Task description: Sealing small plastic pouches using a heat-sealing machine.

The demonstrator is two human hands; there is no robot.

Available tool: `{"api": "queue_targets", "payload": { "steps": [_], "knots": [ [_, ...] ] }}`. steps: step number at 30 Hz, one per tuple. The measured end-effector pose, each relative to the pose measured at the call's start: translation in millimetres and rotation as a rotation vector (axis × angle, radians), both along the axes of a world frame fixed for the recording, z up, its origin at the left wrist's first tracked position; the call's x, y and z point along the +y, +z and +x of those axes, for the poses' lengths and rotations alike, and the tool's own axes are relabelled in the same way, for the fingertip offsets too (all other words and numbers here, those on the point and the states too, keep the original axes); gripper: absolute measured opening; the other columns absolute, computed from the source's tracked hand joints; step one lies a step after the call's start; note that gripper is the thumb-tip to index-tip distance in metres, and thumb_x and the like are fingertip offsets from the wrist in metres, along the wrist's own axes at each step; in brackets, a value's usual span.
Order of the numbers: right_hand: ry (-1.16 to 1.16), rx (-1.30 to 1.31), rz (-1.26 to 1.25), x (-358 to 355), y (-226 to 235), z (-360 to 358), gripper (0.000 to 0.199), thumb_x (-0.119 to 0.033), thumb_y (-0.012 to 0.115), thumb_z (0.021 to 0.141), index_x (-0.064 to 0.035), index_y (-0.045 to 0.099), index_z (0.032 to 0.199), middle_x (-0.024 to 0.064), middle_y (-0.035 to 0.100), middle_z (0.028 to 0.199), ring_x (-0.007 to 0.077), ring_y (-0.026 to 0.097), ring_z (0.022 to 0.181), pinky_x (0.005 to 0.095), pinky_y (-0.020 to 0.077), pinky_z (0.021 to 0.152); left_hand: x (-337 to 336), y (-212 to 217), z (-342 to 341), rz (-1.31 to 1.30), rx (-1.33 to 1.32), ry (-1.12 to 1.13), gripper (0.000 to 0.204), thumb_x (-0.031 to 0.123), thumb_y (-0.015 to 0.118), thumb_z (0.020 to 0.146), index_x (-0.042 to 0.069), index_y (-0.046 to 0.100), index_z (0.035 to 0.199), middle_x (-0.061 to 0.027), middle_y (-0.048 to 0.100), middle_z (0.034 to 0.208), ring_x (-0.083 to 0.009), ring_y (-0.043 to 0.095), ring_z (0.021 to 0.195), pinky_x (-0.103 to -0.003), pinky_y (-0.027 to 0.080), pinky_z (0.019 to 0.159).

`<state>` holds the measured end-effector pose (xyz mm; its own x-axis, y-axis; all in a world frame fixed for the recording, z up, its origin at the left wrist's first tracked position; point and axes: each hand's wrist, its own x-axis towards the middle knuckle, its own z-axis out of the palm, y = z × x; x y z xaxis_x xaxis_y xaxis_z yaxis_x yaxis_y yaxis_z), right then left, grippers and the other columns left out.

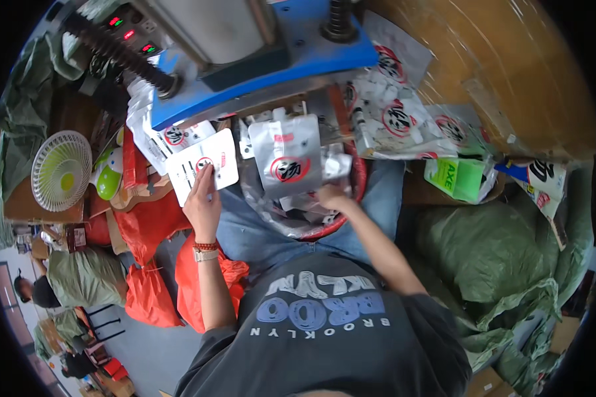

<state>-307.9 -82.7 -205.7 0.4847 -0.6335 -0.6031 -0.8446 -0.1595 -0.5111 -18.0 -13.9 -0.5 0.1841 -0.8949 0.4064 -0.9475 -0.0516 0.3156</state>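
Note:
My left hand (pixel 203 202) grips a white rounded-corner pouch (pixel 220 162) printed with black lines and a red-and-black round mark. It lies tilted in front of the press's left side. At the middle, a silver-grey pouch (pixel 288 145) with a red round mark extends from under the press over a red-rimmed tub (pixel 359 182). My right hand (pixel 332 197) is closed at this pouch's lower right corner, seemingly pinching it; the fingertips are partly hidden. White and silver scraps (pixel 338 165) fill the lined tub between my knees.
The blue press plate (pixel 271 76) with spring posts hangs above the pouches. More printed pouches (pixel 400 119) are heaped on the right beside a cardboard sheet (pixel 510 73). A white basket-like fan (pixel 62 171), red bags (pixel 153 291) and green sacks (pixel 490 251) stand around me.

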Motion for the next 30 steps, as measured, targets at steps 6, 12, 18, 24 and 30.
{"api": "queue_targets", "payload": {
  "steps": [6,12,18,24,30],
  "knots": [
    [-0.044,-0.131,-0.318,43,-45,18,0.029,-0.014,0.052,0.087,-0.0091,0.067,0.11,0.0159,0.069,0.104,0.0354,0.063,0.102,0.0486,0.0497,0.081,2,-8,14,-0.151,0.127,0.098,0.013,0.009,0.07,0.085,0.002,0.072,0.096,-0.0138,0.07,0.078,-0.0202,0.068,0.067,-0.028,0.05,0.062],
    [-0.266,-0.622,0.048,72,123,-70,0.022,-0.014,0.076,0.077,-0.0051,0.069,0.096,0.0114,0.068,0.099,0.0262,0.063,0.1,0.0332,0.0482,0.088,37,33,-28,-0.259,0.546,0.103,0.022,-0.008,0.069,0.076,-0.003,0.07,0.097,-0.0033,0.06,0.071,-0.0065,0.049,0.063,-0.02,0.042,0.057],
    [-0.34,-1.015,-0.965,62,292,-66,0.024,0.009,0.071,0.073,0.0032,0.068,0.096,0.0143,0.066,0.103,0.0267,0.065,0.097,0.0356,0.0547,0.082,40,77,-86,-0.201,0.229,-0.219,0.045,-0.015,0.055,0.061,0.005,0.072,0.097,-0.007,0.072,0.099,-0.0246,0.068,0.099,-0.031,0.055,0.081],
    [0.211,-1.033,-0.985,52,334,-23,0.026,0.001,0.066,0.067,0.0018,0.071,0.092,0.0124,0.068,0.096,0.0303,0.067,0.095,0.0353,0.0559,0.077,47,106,-85,-0.209,0.127,-0.479,0.034,-0.009,0.063,0.064,0.002,0.072,0.095,-0.0081,0.073,0.094,-0.0242,0.071,0.089,-0.031,0.056,0.077],
    [-0.144,-1.07,-0.592,32,311,-10,0.028,-0.001,0.074,0.076,-0.0008,0.069,0.104,0.0132,0.069,0.1,0.0224,0.067,0.088,0.0306,0.0535,0.076,29,67,-81,0.192,0.68,-0.511,0.017,0.005,0.069,0.08,-0.001,0.072,0.096,-0.0141,0.072,0.082,-0.0217,0.069,0.066,-0.026,0.051,0.058]
  ]
}}
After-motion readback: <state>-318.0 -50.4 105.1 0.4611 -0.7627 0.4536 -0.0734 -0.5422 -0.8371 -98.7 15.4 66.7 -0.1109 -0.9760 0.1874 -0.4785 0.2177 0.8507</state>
